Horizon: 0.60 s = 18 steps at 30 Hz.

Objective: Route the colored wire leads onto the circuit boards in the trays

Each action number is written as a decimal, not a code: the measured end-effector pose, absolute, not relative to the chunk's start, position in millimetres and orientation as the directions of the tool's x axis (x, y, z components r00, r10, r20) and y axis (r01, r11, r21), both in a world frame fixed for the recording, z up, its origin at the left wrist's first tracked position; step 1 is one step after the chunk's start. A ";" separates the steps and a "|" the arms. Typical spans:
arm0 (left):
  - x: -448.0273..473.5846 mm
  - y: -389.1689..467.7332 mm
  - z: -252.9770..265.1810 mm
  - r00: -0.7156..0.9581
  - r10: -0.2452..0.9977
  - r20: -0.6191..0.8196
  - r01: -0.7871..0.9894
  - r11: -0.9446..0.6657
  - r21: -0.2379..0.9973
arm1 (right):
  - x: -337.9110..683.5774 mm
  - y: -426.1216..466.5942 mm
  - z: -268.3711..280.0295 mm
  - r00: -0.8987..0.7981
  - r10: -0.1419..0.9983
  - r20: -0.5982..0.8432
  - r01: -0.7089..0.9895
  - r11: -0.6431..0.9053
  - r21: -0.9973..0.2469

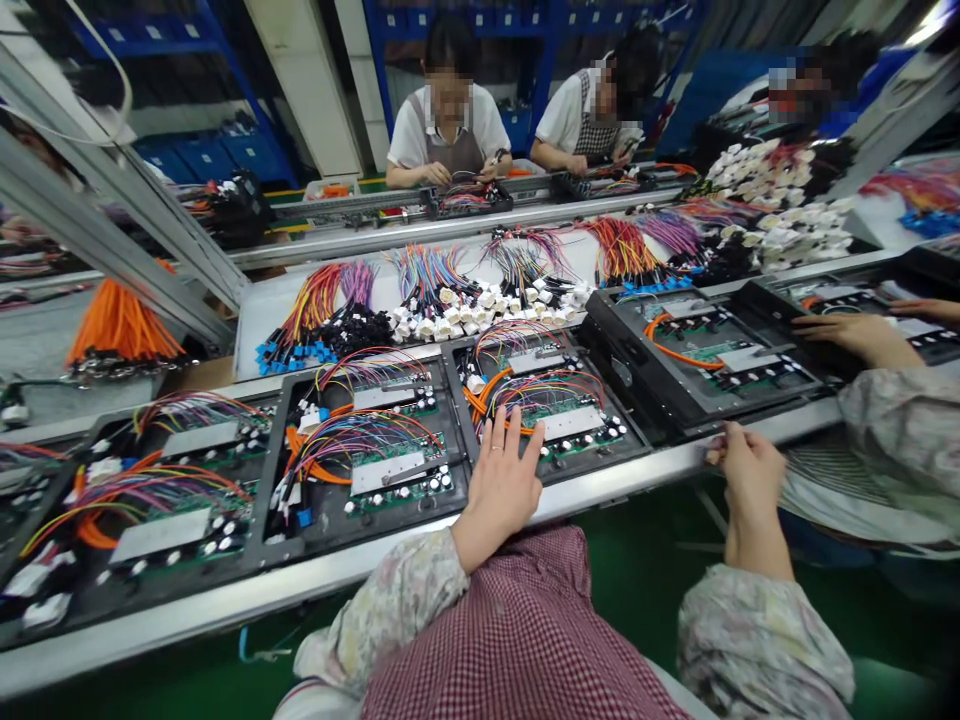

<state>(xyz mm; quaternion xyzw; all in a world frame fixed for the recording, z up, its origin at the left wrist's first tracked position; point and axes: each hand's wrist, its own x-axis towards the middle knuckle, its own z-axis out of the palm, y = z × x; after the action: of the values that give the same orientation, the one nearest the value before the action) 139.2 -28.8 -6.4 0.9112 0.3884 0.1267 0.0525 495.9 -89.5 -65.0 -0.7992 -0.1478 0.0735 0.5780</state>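
My left hand (504, 470) lies with its fingers spread over the near part of a black tray (637, 450), by the wires of a green circuit board (551, 440). That tray holds boards with silver metal plates (574, 422), multicoloured wires (555, 385) and orange cables (480, 400). My right hand (752, 475) is at the metal rail (799, 420), just in front of the neighbouring black tray (694, 405). Its fingers are curled together at the tips; what they hold, if anything, is hidden. In that neighbouring tray, one orange cable (675, 345) curves across the boards.
More wired trays (360, 525) line the rail to my left. Behind them, a white shelf (259, 300) bears wire bundles (319, 300) and white connectors (450, 318). A co-worker's hand (859, 338) reaches in at right. Several people work across the line; orange cables (120, 320) lie far left.
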 end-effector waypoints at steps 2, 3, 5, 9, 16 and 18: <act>138.9 -29.6 -5.6 0.668 0.720 0.188 0.695 -0.694 0.188 | 489.9 -87.1 -64.1 0.943 0.330 0.036 0.129 -0.265 -0.956; 138.6 -29.9 -5.4 0.669 0.719 0.190 0.695 -0.695 0.185 | 487.3 -86.6 -63.6 0.940 0.341 0.027 0.120 -0.256 -0.959; 138.2 -29.9 -5.2 0.670 0.717 0.192 0.694 -0.697 0.181 | 482.8 -86.6 -62.2 0.934 0.357 0.016 0.115 -0.258 -0.959; 138.5 -28.8 -3.5 0.674 0.716 0.182 0.692 -0.699 0.182 | 474.3 -88.3 -57.4 0.914 0.407 0.003 0.136 -0.300 -0.944; 138.2 -25.4 -1.1 0.660 0.737 0.145 0.692 -0.671 0.264 | 483.8 -101.3 -33.1 0.852 0.523 -0.006 0.262 -0.437 -0.860; 136.4 -24.1 6.7 0.670 0.737 0.095 0.669 -0.654 0.353 | 507.8 -106.6 -16.9 0.857 0.515 0.026 0.330 -0.509 -0.795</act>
<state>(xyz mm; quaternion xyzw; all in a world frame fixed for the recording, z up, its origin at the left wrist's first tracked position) 136.4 -24.1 6.7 0.9019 0.3897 0.1156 0.1458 507.8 -106.6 -16.9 -0.8620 -0.2450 0.1073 0.4305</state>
